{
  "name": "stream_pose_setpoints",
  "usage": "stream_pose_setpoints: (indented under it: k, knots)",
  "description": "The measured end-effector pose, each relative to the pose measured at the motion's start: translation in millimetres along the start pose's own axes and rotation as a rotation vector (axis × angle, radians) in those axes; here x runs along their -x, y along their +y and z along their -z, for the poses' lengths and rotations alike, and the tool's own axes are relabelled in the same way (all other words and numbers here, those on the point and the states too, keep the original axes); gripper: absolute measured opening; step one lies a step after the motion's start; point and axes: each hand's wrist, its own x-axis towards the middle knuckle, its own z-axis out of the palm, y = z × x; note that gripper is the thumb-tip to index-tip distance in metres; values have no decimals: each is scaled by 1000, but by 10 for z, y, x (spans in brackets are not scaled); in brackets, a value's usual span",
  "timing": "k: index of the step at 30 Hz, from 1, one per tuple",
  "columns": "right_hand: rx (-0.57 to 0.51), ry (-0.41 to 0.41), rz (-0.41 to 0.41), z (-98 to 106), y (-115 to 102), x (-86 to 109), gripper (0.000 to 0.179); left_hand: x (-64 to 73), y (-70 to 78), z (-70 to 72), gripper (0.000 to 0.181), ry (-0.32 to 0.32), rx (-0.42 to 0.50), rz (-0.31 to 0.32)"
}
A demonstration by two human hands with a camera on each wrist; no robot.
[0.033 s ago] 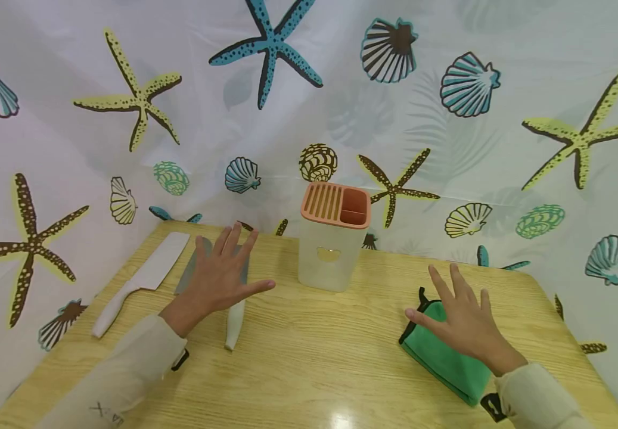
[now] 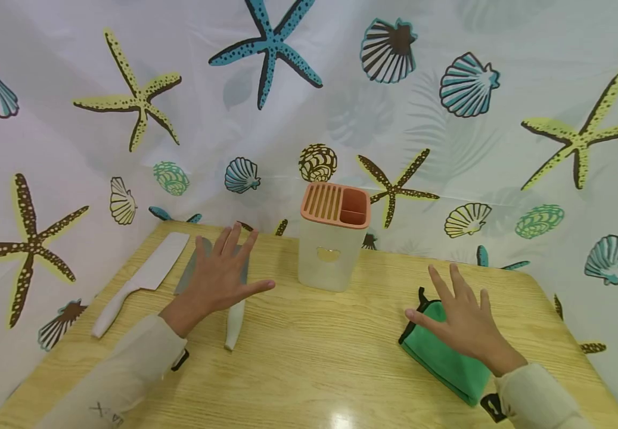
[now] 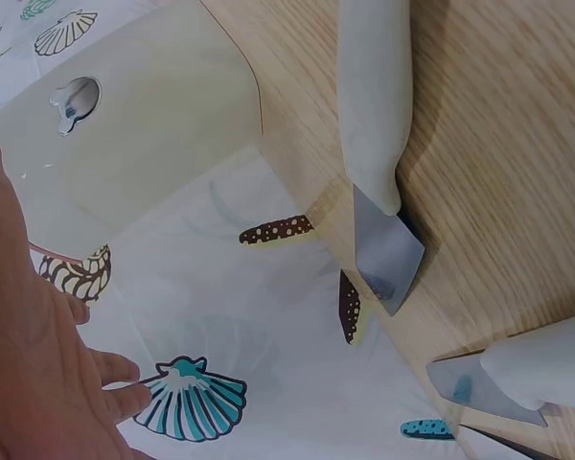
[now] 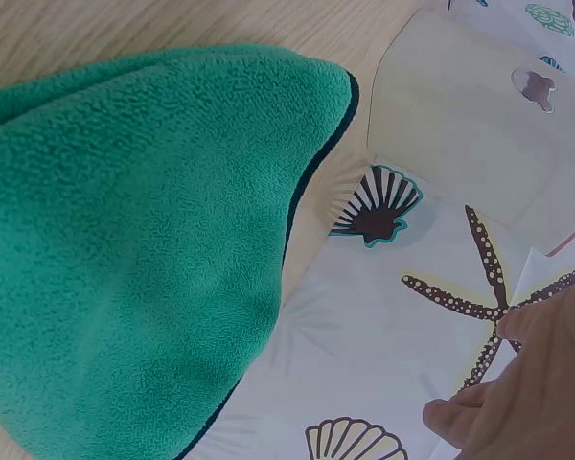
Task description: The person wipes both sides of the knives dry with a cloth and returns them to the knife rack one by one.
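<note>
Left grip (image 2: 216,279): bare hand, fingers and thumb spread, holding nothing. It hangs over the blade of the inner knife (image 2: 236,317); the left wrist view shows the fingers apart from it. The outer knife (image 2: 145,277) lies beside, further left. Both lie flat on the desk (image 2: 309,369), broad blades toward the far edge, pale handles toward the person.

Right grip (image 2: 464,319): also spread, nothing held. It hangs over the green cloth (image 2: 440,353), which lies folded at the right of the desk, dark edging along one side. No contact seen in the right wrist view.

Holder (image 2: 330,256): stands upright near the far edge, between the hands; pale body, orange top, slots on its left, divided opening on its right.

Handling estimates. Knives: stiff, probably weighted toward the blade; handles look smooth and may slip. Take hold round the handle close to the blade, clear of the edge. Cloth: light, soft, limp, not fragile; pinch a folded corner or gather the middle, expecting it to sag. Holder: probably light, rigid plastic, likely to slide if bumped; steady it by the sides of the body.
</note>
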Motion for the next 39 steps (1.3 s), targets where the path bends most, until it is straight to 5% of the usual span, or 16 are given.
stream_pose_setpoints:
  k: [13,20,32,39]
  knots:
    - [14,3,11,-67,19,92,98,56,-6,-35,102,-15,55,16]
    - [103,-123,33,-153,169,165,90,135,3,-99,87,24,33,23]
    - [118,-317,-66,-355,288,161,107,299,85,-221,75,-202,-52,171]
    - [162,-333,-110,-434,293,146,111,319,151,-293,59,-301,34,266]
